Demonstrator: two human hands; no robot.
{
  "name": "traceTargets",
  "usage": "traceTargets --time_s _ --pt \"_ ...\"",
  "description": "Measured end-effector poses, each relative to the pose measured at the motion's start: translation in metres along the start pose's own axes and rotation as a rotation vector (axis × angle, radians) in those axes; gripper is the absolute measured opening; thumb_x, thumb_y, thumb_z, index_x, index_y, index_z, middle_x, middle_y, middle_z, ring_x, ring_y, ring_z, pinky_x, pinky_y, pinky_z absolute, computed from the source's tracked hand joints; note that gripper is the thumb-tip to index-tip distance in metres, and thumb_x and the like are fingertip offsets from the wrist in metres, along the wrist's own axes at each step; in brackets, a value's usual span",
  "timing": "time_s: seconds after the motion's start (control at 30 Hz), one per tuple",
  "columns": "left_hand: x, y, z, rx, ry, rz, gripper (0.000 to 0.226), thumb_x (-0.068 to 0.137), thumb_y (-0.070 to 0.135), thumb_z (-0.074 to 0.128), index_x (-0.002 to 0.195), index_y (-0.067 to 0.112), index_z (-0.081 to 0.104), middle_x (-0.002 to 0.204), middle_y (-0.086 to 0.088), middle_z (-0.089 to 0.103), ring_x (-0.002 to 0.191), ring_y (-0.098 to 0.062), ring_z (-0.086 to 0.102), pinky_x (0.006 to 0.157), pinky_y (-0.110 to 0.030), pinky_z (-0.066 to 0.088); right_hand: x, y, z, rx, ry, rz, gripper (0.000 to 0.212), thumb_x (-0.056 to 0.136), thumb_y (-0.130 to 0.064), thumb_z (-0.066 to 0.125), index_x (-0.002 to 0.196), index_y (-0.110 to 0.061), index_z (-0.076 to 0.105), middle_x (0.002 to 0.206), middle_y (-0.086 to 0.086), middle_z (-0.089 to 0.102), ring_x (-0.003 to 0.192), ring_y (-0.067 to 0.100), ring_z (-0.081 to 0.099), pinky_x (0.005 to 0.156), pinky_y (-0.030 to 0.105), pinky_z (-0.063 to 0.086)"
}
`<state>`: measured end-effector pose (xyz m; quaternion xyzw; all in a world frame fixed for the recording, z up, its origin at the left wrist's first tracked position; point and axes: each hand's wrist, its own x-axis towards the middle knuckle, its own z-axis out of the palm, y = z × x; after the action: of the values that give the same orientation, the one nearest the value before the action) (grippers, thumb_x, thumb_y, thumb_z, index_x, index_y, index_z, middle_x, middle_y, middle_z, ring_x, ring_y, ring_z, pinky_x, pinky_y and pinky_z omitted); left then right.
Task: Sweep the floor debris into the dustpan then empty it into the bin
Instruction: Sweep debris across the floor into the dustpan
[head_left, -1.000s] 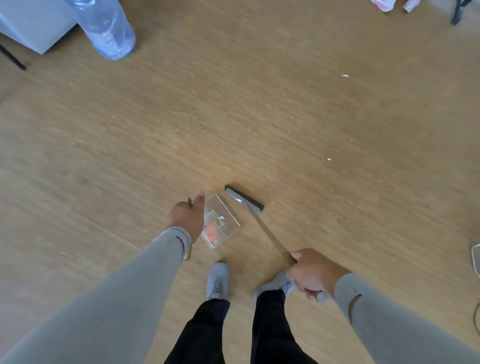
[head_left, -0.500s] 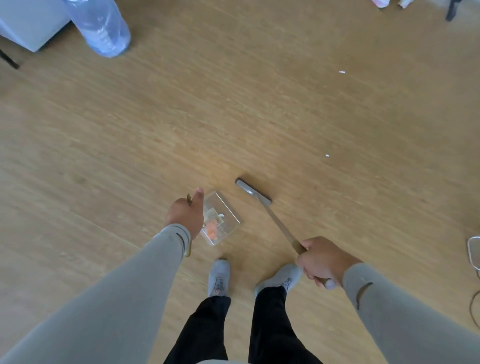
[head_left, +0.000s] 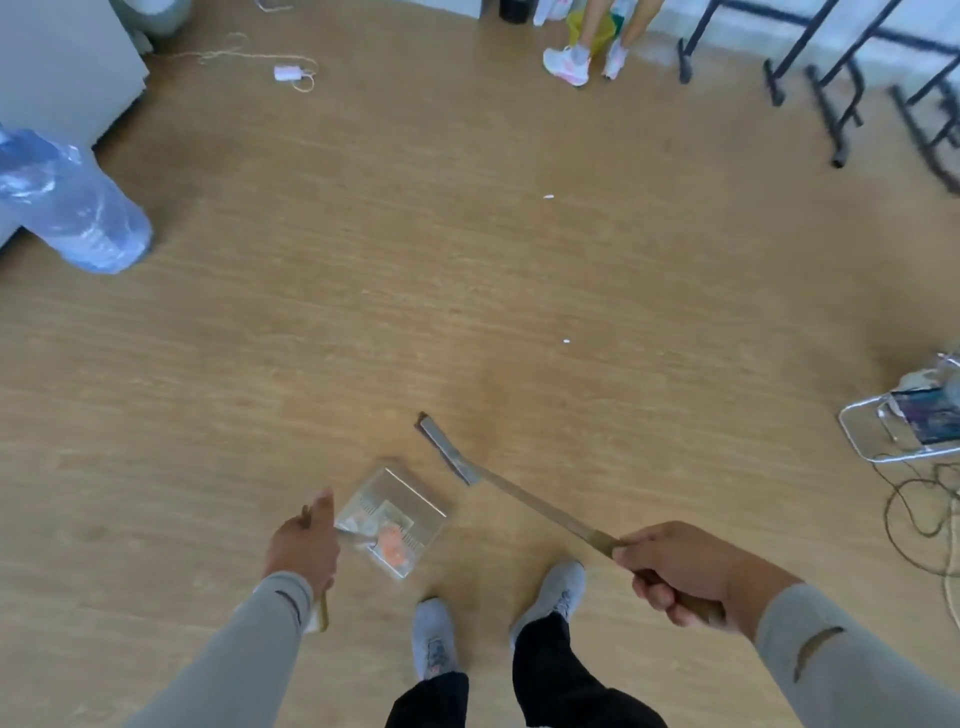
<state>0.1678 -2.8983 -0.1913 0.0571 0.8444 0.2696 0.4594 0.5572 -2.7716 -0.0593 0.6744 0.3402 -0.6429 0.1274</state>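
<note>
Right of the dustpan (head_left: 396, 519), the broom head (head_left: 447, 448) has swung away w/ scraps already inside; left hand (head_left: 304, 545) fingers wrap its handle, right hand (head_left: 680, 569) fingers grip the broom stick, so bin's probably next.

No text, label, brand, number or sign can be read anywhere in this view.

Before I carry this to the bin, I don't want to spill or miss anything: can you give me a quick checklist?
1. Left hand grips dustpan handle: ok.
2. Debris inside pan: ok.
3. Floor swept: not ok, white specks and remain.
4. Right hand holds broom: ok.
5. Broom head clear of pan: ok.
6. Bin location: cannot tell.
</note>
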Motion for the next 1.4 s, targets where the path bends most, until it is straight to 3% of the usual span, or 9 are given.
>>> traceTargets --time_s 0.2,0.33,0.43,0.53,0.7,0.83,1.1,1.23,1.4 --pt "-0.027 0.061 0.004 0.073 -0.008 0.124 0.079 0.092 0.079 0.041 0.067 0.006 0.058 0.048 -0.006 0.051 0.042 -0.022 0.044 0.05 -0.033 0.04 -0.014 0.028 -0.028 0.289 0.179 -0.091 0.019 0.102 -0.015 0.056 0.113 0.0 0.062 0.059 0.007 0.053 0.043 0.014 0.041 0.039 0.025 0.029" --pt "-0.047 0.112 0.02 0.076 -0.039 0.183 0.079 0.095 0.075 0.043 0.083 0.0 0.066 0.054 -0.008 0.055 0.048 -0.023 0.047 0.052 -0.034 0.043 -0.012 0.045 -0.076 0.406 0.245 -0.16 0.017 0.103 -0.013 0.054 0.112 -0.002 0.063 0.057 0.007 0.052 0.042 0.014 0.041 0.04 0.024 0.028" --pt "-0.067 0.15 0.041 0.098 -0.054 0.254 0.08 0.088 0.077 0.044 0.084 0.002 0.068 0.062 -0.013 0.062 0.056 -0.027 0.052 0.062 -0.041 0.046 -0.004 0.056 -0.115 0.531 0.266 -0.182 0.012 0.103 -0.008 0.055 0.11 -0.003 0.064 0.065 0.011 0.061 0.045 0.014 0.049 0.039 0.022 0.036" --pt "-0.081 0.178 0.062 0.073 -0.068 0.286 0.074 0.075 0.078 0.046 0.088 0.008 0.067 0.07 -0.015 0.063 0.061 -0.028 0.051 0.065 -0.042 0.042 0.009 0.06 -0.148 0.458 0.306 -0.142 0.01 0.099 -0.002 0.054 0.104 0.001 0.061 0.073 0.015 0.065 0.047 0.018 0.051 0.042 0.025 0.04" --pt "-0.09 0.207 0.104 -0.055 -0.018 0.269 0.057 0.1 0.063 0.049 0.106 0.01 0.069 0.084 -0.018 0.064 0.061 -0.029 0.049 0.063 -0.041 0.042 0.025 0.062 -0.201 0.246 0.379 -0.18 0.012 0.092 -0.005 0.054 0.095 0.005 0.061 0.059 0.01 0.055 0.048 0.02 0.043 0.044 0.026 0.038" --pt "-0.094 0.232 0.133 -0.12 0.05 0.291 0.055 0.097 0.06 0.053 0.091 0.009 0.071 0.055 -0.006 0.06 0.039 -0.02 0.042 0.045 -0.032 0.04 0.042 0.064 -0.233 0.234 0.359 -0.157 0.017 0.091 -0.007 0.053 0.094 0.006 0.063 0.061 0.011 0.054 0.056 0.023 0.041 0.046 0.029 0.035" --pt "-0.045 0.303 0.189 -0.055 0.0 0.24 0.056 0.093 0.064 0.055 0.084 0.009 0.067 0.054 -0.006 0.06 0.039 -0.021 0.041 0.047 -0.033 0.041 0.067 0.037 -0.276 0.268 0.339 -0.093 0.022 0.088 -0.014 0.052 0.101 0.001 0.062 0.058 0.01 0.057 0.062 0.028 0.04 0.051 0.035 0.029" --pt "-0.005 0.353 0.217 0.013 -0.05 0.221 0.059 0.096 0.062 0.056 0.078 0.007 0.065 0.049 -0.005 0.055 0.035 -0.019 0.038 0.045 -0.028 0.037 0.08 -0.009 -0.29 0.288 0.366 -0.054 0.019 0.087 -0.013 0.052 0.094 0.002 0.06 0.057 0.011 0.057 0.058 0.025 0.042 0.053 0.036 0.027" --pt "0.044 0.413 0.244 0.119 -0.143 0.293 0.062 0.1 0.059 0.052 0.072 0.004 0.059 0.044 -0.004 0.046 0.037 -0.019 0.036 0.046 -0.029 0.034 0.099 -0.082 -0.301 0.322 0.385 0.02 0.023 0.09 -0.015 0.051 0.101 0.002 0.061 0.058 0.013 0.058 0.054 0.023 0.039 0.048 0.031 0.032"
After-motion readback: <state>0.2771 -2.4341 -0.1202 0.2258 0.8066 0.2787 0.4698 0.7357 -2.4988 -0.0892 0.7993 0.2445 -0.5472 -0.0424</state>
